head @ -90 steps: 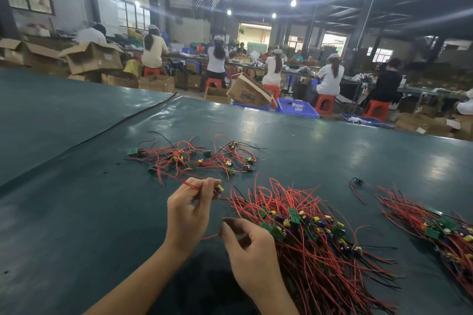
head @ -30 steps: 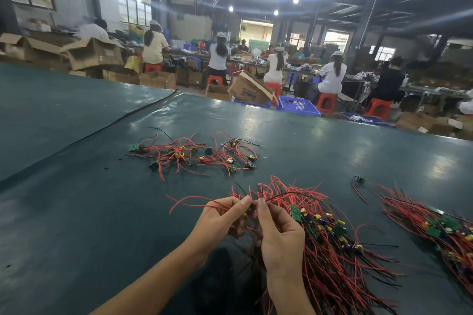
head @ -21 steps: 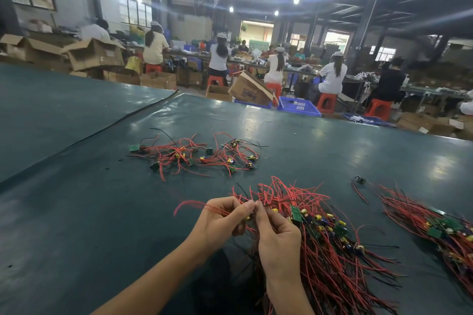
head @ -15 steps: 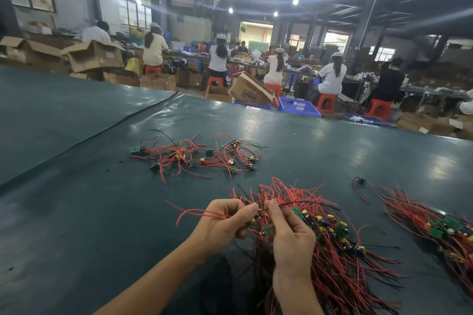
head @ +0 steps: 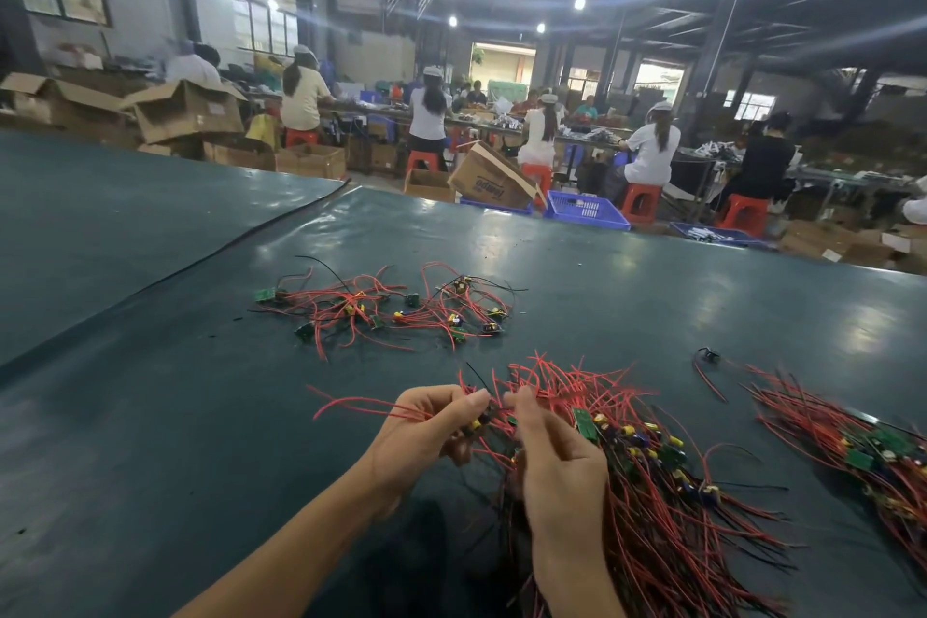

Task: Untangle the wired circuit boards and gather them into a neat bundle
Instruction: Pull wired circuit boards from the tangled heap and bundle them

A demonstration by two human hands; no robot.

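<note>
Your left hand (head: 426, 427) pinches the red leads of a small wired circuit board (head: 475, 425). Your right hand (head: 557, 462) pinches wires just beside it, at the near edge of the big bundle (head: 652, 492) on the table (head: 150, 417). A hard pull on snagged leads could tear a solder joint or drag neighbouring boards out, undoing the bundle.

A: From where is the scene being viewed?
B: From head height, forward and down; the left hand (head: 421, 432) and right hand (head: 557, 467) are being framed close, the desk (head: 150, 442) widely.
</note>
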